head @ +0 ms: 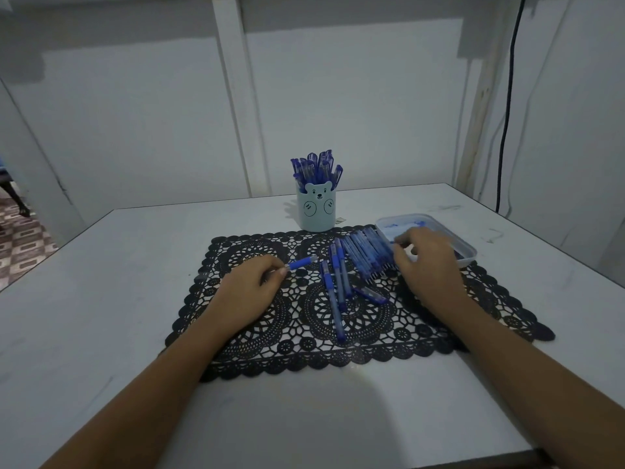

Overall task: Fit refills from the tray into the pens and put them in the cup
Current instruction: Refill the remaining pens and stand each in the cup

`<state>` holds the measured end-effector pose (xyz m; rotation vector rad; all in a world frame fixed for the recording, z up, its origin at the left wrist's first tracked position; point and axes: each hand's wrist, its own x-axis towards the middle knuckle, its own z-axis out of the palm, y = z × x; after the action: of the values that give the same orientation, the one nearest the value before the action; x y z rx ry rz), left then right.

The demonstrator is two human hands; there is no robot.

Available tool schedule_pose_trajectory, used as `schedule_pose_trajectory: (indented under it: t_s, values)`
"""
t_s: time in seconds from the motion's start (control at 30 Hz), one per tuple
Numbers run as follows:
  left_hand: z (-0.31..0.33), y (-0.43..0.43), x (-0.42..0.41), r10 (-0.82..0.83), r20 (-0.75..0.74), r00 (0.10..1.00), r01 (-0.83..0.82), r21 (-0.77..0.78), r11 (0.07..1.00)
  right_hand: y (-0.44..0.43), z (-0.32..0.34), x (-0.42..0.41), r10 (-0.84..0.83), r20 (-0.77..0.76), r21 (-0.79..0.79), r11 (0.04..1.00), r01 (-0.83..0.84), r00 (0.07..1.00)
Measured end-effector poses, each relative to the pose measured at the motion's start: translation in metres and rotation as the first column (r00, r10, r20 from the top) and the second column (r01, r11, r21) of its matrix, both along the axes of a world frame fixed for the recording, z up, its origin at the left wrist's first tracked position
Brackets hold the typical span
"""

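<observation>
A pale blue bear cup stands at the far edge of the black lace mat, filled with several blue pens. My left hand rests on the mat and pinches a blue pen barrel that points toward the cup. My right hand reaches over the near rim of the clear plastic tray, fingers curled down at a thin refill; whether it grips it is hidden. A row of pens lies beside the tray. Three loose pens and a cap lie mid-mat.
The white table ends at a front edge near my forearms and a left edge over a patterned floor. A white wall stands close behind the cup. A black cable hangs at the right.
</observation>
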<state>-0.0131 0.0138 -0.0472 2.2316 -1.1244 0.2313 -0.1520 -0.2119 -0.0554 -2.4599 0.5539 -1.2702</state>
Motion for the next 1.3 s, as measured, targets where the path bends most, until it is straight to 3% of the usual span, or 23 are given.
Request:
schedule_pose_trajectory:
  t_s: [0.07,0.17,0.27,0.4,0.53,0.7,0.83,1.2,1.3]
  values:
    - [-0.004,-0.002,0.0,-0.01,0.035,0.999,0.01,0.004,1.0,-0.003,-0.01,0.005,-0.09,-0.138,-0.191,0.98,0.062,0.986]
    - [-0.008,-0.004,0.001,-0.033,0.053,0.998,0.033,-0.005,0.999,-0.003,-0.015,0.005,-0.198,-0.282,-0.264,0.957,0.123,0.939]
    - [-0.01,-0.005,0.001,-0.053,0.073,0.996,0.053,0.004,0.999,-0.002,-0.015,0.002,-0.235,-0.304,-0.327,0.936,0.131,0.923]
    - [-0.011,-0.006,0.001,-0.064,0.083,0.995,0.064,0.007,0.998,-0.002,-0.005,0.001,-0.181,-0.4,-0.173,0.978,0.12,0.899]
    - [-0.011,-0.006,0.001,-0.065,0.08,0.995,0.066,-0.005,0.998,-0.021,0.014,0.004,-0.14,-0.361,-0.047,0.99,0.132,0.922]
    - [-0.012,-0.006,0.001,-0.064,0.067,0.996,0.065,-0.008,0.998,-0.068,0.029,0.011,-0.317,-0.615,-0.056,0.931,0.361,0.722]
    - [-0.012,-0.006,0.002,-0.062,0.07,0.996,0.063,-0.017,0.998,-0.08,0.023,0.013,-0.345,-0.669,-0.085,0.915,0.393,0.658]
    - [-0.012,-0.007,0.002,-0.064,0.069,0.996,0.066,-0.022,0.998,-0.078,0.02,0.02,-0.276,-0.684,-0.005,0.927,0.374,0.675]
    - [-0.011,-0.007,0.002,-0.059,0.073,0.996,0.061,-0.026,0.998,-0.073,0.021,0.024,-0.237,-0.621,0.076,0.93,0.358,0.747]
